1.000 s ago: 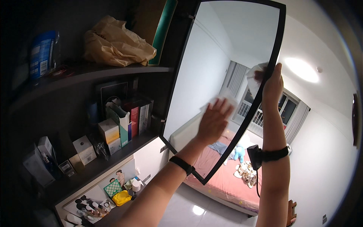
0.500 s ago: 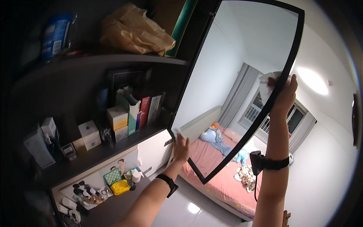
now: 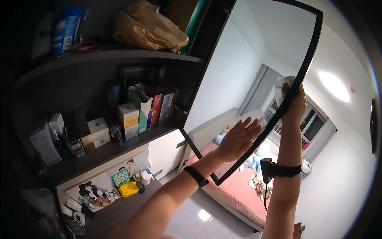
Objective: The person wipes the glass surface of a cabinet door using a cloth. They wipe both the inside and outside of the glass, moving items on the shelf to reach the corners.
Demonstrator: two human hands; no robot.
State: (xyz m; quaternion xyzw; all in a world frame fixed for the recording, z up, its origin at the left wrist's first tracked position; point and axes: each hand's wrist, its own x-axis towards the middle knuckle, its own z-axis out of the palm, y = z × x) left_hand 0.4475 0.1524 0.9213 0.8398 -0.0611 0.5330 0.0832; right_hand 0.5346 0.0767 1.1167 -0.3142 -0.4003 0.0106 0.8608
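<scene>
A tall mirror (image 3: 242,51) in a black frame stands out at an angle from the dark shelf unit, with the room reflected in its glass. My left hand (image 3: 240,139) lies flat on the lower glass, fingers stretched and slightly apart. A thin whitish sheet, like a tissue (image 3: 259,114), shows beyond its fingertips; how far it runs under the palm is hidden. My right hand (image 3: 296,105) is closed round the frame's right edge, its fingertips partly hidden. Beside it in the glass is a pale, rounded shape (image 3: 279,91) that I cannot make out.
Boxes (image 3: 98,131) and books (image 3: 156,109) line the middle shelf at left. A crumpled brown paper bag (image 3: 149,28) and a blue package (image 3: 68,30) lie above. The desk (image 3: 131,211) below holds a yellow pack (image 3: 129,189). Behind the mirror is a pink bed (image 3: 234,199).
My left hand has moved right and up from the mirror's lower left edge onto the glass. My right hand keeps its grip on the frame, slightly lower.
</scene>
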